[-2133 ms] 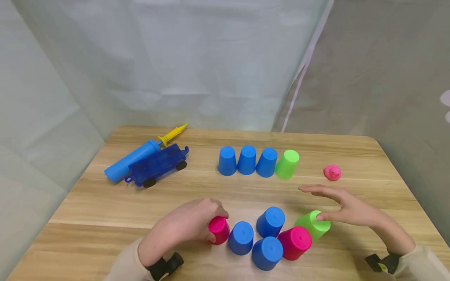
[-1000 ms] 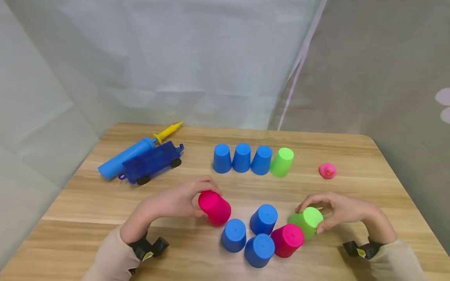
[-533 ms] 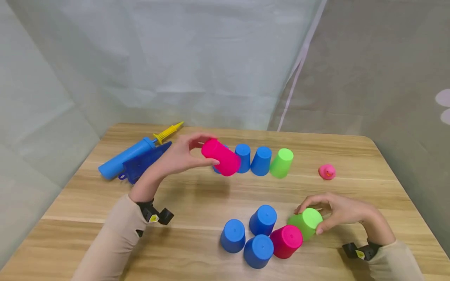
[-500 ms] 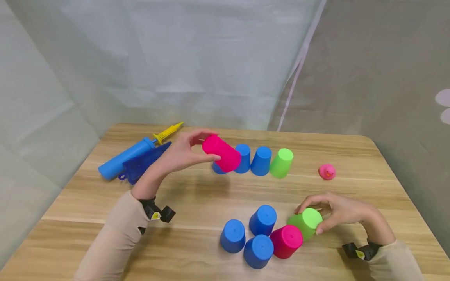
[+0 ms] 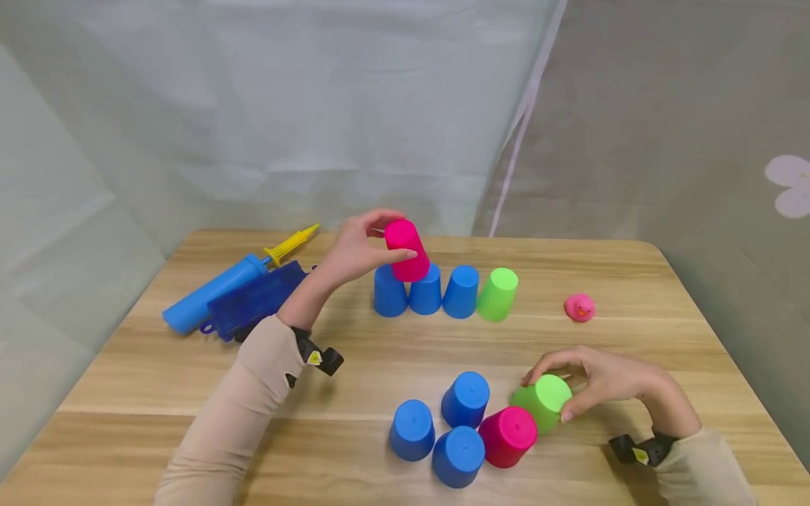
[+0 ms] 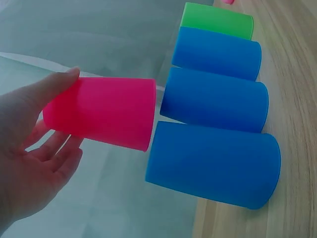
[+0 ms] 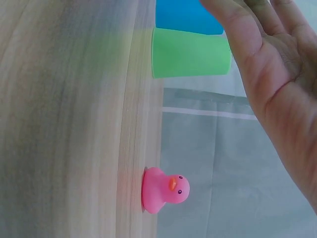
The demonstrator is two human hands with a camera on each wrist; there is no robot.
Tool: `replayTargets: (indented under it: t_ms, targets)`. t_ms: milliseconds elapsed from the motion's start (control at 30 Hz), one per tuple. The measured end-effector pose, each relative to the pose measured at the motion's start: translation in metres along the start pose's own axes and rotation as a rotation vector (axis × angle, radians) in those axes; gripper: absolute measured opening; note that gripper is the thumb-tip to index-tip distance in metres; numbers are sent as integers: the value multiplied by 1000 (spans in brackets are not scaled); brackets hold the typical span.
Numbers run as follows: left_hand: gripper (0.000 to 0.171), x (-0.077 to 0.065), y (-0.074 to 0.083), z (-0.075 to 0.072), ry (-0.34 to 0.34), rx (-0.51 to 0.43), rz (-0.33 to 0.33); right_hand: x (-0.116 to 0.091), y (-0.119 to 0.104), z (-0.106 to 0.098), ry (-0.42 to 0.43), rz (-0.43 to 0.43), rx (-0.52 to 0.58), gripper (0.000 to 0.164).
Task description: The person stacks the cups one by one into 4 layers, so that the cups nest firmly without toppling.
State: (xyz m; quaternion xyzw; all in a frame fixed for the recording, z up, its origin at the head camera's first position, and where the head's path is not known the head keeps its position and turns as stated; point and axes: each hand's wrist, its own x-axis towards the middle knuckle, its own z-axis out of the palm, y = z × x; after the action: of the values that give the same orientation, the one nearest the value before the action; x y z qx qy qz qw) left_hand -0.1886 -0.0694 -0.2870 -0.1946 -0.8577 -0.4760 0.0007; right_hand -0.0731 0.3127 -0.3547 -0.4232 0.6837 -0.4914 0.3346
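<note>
My left hand (image 5: pixel 359 247) grips a pink cup (image 5: pixel 407 251) upside down, thumb on the near side. In the left wrist view the pink cup (image 6: pixel 104 111) is level with the gap between two blue cups, its rim close to their tops; whether it touches them I cannot tell. That back row holds three blue cups (image 5: pixel 460 292) and a green cup (image 5: pixel 498 295), all upside down. At the front right my right hand (image 5: pixel 598 383) holds another green cup (image 5: pixel 545 402) between thumb and fingers. Beside it stand a second pink cup (image 5: pixel 508 436) and several blue cups (image 5: pixel 459 457).
A pink rubber duck (image 5: pixel 579 307) sits at the right of the wooden table (image 5: pixel 329 436). On the left lie a blue pump (image 5: pixel 215 294) with a yellow nozzle and a dark blue toy wagon (image 5: pixel 253 302), partly behind the left arm. Grey cloth hangs behind.
The left hand has lifted the pink cup from the front group and carried it back above the blue row, turning it more upright. My right hand has closed round the front green cup, then stayed.
</note>
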Motion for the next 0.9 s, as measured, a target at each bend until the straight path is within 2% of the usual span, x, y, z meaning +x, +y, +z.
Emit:
replayTargets:
  t_ms: [233, 633, 733, 900]
  targets:
    - [59, 1, -5, 1, -48, -4, -2, 2, -1, 0, -5, 1, 7, 45]
    - [64, 5, -6, 10, -32, -73, 7, -2, 1, -5, -19, -9, 10, 47]
    - [67, 5, -3, 12, -32, -34, 14, -3, 2, -5, -24, -17, 26, 47]
    - [78, 0, 4, 12, -24, 67, 65, -5, 2, -4, -13, -23, 16, 47]
